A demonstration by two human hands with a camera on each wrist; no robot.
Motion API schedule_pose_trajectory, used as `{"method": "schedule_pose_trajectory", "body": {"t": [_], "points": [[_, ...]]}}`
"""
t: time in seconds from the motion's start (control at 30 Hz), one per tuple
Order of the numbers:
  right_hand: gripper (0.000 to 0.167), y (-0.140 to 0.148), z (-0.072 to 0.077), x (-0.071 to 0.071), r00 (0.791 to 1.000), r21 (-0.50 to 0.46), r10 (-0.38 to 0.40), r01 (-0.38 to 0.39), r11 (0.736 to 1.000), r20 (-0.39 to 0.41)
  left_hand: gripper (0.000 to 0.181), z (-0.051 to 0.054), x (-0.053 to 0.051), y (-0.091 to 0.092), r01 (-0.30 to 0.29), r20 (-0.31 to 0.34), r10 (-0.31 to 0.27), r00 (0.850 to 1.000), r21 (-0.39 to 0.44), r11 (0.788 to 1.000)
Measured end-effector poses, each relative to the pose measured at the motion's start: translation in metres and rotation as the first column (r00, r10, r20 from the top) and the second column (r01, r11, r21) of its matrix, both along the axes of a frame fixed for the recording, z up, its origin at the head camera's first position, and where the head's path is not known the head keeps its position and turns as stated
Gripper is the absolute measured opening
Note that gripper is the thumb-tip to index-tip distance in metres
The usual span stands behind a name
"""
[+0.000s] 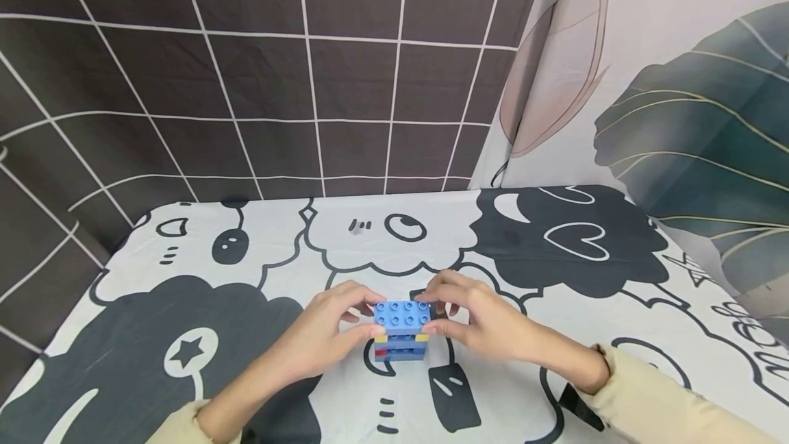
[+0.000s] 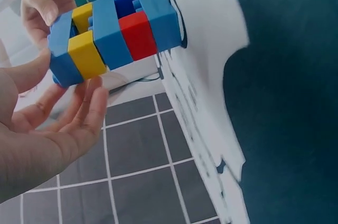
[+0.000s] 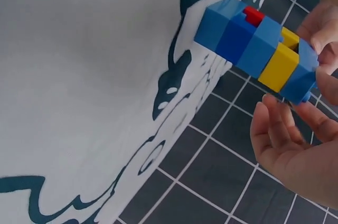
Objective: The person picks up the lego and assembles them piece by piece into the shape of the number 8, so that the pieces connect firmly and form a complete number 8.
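Observation:
A stack of building blocks stands on the patterned cloth. Its top is a light-blue block (image 1: 402, 321) with two rows of studs. My left hand (image 1: 320, 327) pinches the left end of this top block between thumb and fingers. At the right end, my right hand (image 1: 483, 314) pinches it likewise. Below it, the left wrist view shows two yellow blocks (image 2: 87, 55) with a gap between them, then a blue block (image 2: 112, 31). Under that come a red block (image 2: 138, 35) and a dark-blue block (image 3: 236, 39), over a blue bottom block (image 2: 161, 15).
A black-and-white cartoon cloth (image 1: 364, 235) covers the table. Behind it hangs a dark curtain with white grid lines (image 1: 351, 81). On the right is a pale curtain with large leaf prints (image 1: 696, 122).

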State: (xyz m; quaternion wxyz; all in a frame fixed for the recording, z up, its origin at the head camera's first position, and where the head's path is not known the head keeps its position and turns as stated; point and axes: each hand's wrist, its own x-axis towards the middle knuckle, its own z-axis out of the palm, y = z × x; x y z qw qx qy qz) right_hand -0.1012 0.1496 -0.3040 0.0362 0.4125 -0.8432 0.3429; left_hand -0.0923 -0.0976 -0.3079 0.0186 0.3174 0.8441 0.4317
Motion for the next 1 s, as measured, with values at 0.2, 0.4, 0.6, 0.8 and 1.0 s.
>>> {"method": "schedule_pose_trajectory", "body": {"t": [0.2,0.4,0.6,0.8,1.0], "points": [[0.029,-0.003,0.003,-0.011,0.986,0.003,-0.088,0.089,0.996,0.143,0.030,0.003,-0.009,0.008,-0.129,-0.026,0.129,0.991,-0.035,0.991],[0.031,-0.004,0.003,-0.025,0.948,-0.004,-0.171,0.179,0.984,0.268,0.031,0.000,-0.022,0.017,-0.270,0.039,0.271,0.962,-0.047,0.962],[0.036,-0.002,-0.004,-0.040,0.902,-0.001,-0.169,0.184,0.983,0.397,0.034,-0.008,-0.035,0.020,-0.277,0.140,0.285,0.948,-0.078,0.958],[0.041,0.001,-0.012,-0.047,0.831,-0.002,-0.145,0.173,0.985,0.537,0.035,-0.014,-0.043,0.020,-0.233,0.229,0.248,0.941,-0.090,0.968],[0.049,0.004,-0.018,-0.049,0.773,-0.017,-0.123,0.170,0.985,0.623,0.039,-0.019,-0.048,0.019,-0.200,0.303,0.222,0.927,-0.100,0.975]]}}
